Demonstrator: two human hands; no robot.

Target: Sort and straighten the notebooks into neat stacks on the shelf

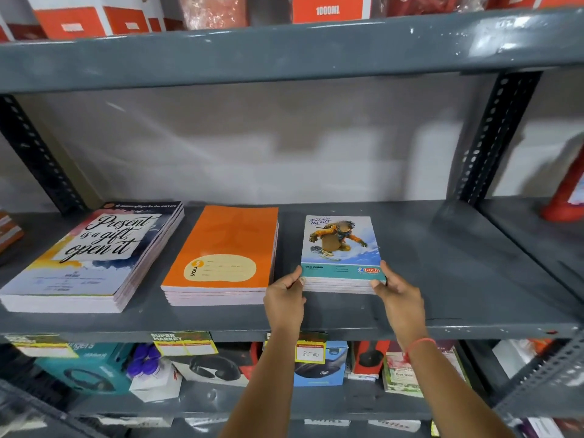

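Observation:
Three notebook stacks lie flat on the grey metal shelf (458, 279). At the left is a tall stack with a "Present is a gift, open it" cover (94, 251). In the middle sits an orange stack (227, 248). To its right is a smaller stack with a snowboarder cover (339, 245). My left hand (284, 295) grips that stack's front left corner, thumb on the cover. My right hand (398, 295) grips its front right corner the same way. A red thread circles the right wrist.
Bare shelf surface lies to the right of the snowboarder stack, up to a perforated upright post (493, 134). The shelf above holds red and white boxes (328, 9). The shelf below carries boxed headphones (215, 368) and price tags (311, 352). A red object (565, 197) stands at far right.

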